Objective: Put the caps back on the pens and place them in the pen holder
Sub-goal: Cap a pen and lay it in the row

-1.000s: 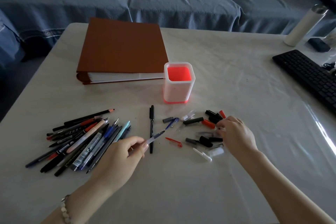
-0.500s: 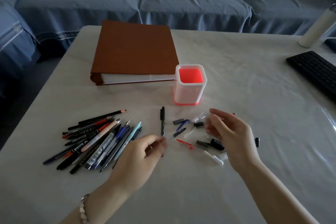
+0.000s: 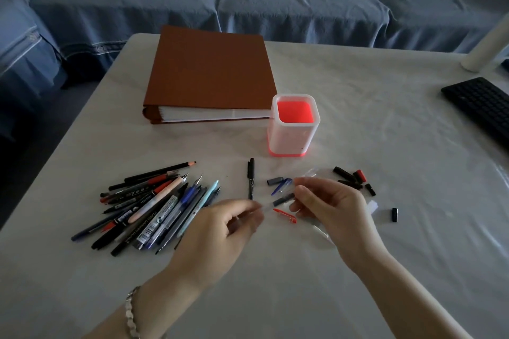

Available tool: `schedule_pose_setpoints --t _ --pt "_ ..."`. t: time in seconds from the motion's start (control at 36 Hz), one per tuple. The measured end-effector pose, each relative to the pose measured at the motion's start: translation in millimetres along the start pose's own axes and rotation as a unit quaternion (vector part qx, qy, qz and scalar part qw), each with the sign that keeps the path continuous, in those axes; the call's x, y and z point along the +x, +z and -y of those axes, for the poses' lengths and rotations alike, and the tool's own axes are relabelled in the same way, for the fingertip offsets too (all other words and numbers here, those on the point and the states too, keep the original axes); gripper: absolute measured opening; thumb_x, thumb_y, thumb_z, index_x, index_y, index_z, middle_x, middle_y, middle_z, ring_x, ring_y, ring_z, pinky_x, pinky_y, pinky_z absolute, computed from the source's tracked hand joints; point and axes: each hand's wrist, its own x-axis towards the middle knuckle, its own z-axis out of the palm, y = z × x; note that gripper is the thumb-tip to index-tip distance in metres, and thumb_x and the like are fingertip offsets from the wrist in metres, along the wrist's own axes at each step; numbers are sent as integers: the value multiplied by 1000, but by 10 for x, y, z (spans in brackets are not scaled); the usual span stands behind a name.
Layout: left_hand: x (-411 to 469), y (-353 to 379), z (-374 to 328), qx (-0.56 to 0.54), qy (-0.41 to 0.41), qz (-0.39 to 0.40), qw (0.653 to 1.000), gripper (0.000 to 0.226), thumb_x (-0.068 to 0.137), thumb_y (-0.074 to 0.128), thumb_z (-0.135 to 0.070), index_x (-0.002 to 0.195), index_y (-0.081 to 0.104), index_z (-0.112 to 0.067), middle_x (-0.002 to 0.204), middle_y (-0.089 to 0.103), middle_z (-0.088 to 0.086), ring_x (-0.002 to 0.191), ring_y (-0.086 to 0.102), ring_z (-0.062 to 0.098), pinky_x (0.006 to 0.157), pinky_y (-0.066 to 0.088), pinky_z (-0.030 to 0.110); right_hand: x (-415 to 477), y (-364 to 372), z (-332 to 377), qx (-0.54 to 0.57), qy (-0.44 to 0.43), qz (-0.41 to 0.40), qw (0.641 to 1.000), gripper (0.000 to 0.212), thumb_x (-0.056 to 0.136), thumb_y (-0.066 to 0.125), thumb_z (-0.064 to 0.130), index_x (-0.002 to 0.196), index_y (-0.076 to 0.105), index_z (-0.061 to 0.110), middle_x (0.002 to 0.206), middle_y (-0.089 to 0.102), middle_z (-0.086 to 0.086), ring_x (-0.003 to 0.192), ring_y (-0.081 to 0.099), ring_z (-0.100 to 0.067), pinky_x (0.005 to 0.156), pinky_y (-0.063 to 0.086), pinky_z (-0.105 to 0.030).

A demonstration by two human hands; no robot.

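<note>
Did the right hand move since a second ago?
Yes. Against the pen holder, the right hand has shifted left, off the black caps, toward the left hand, which pinches a clear pen.

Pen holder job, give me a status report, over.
Left grip pinching clear pen, tip toward right grip; right grip's hold unclear. Pen holder empty. Path to it open.
</note>
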Motion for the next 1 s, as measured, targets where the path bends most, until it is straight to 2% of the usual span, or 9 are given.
schedule_pose_setpoints --t 0.08,0.22,0.31,0.39,0.56,0.69,0.81,0.92,1.0 --pt "7 -10 27 25 29 4 999 21 80 56 -38 85 71 -24 74 64 -9 62 57 10 55 41 14 -7 -33 29 -21 -18 31 999 22 83 59 1 73 67 18 52 66 0 48 57 -8 58 52 -20" --pt "7 -16 36 42 73 11 996 29 81 48 -46 95 63 -26 74 62 -6 64 59 10 57 46 24 -27 -91 31 -76 -82 87 990 27 83 56 -4 73 66 18 56 66 -1 48 59 -12 52 48 -17" --pt "14 -19 20 43 84 11 995 29 79 49 -44 94 65 -24 61 58 -15 61 56 4 55 44 18 -37 -119 -6 -82 -98 112 985 28 84 54 -6 76 68 16 61 67 -6 50 60 -14 52 47 -18" --pt "14 -2 17 67 105 4 992 29 81 49 -41 87 70 -21 61 52 -22 58 50 -2 53 38 11 -35 -128 -45 -82 -107 103 986 28 84 54 -7 75 69 16 63 67 -10 48 58 -13 51 46 -18" --pt "-15 40 9 187 166 -36 967 23 85 51 -31 87 69 -17 60 55 -7 50 44 11 45 35 17 -54 -89 -152 -49 -89 63 993 26 84 54 -5 75 68 13 58 65 -7 47 55 -10 47 43 -17" --pt "-14 68 84 96 83 -3 992 18 84 54 -35 87 66 -22 62 58 -14 58 55 5 53 44 18 -38 -45 -217 4 -29 48 998 18 84 56 -2 80 66 12 56 64 -4 49 55 -10 49 44 -18" --pt "-10 53 63 45 66 32 996 13 88 58 -30 86 69 -22 65 58 -15 60 55 2 57 42 13 -35 142 -297 98 80 110 986 11 83 55 4 83 64 11 56 63 0 55 54 -11 61 43 -23" --pt "-22 -81 248 99 21 -6 995 34 86 46 -43 88 69 -17 79 63 -6 73 57 6 65 46 24 90 303 -328 46 74 83 993 19 88 53 8 74 65 10 64 64 -2 61 51 -14 59 40 -24" --pt "-41 -208 489 211 -13 -75 974 24 84 50 -29 87 67 -12 84 64 -2 75 60 13 64 45 24 284 371 -344 -35 30 40 998 20 93 47 10 76 58 7 72 65 -6 55 53 -15 46 40 -19"
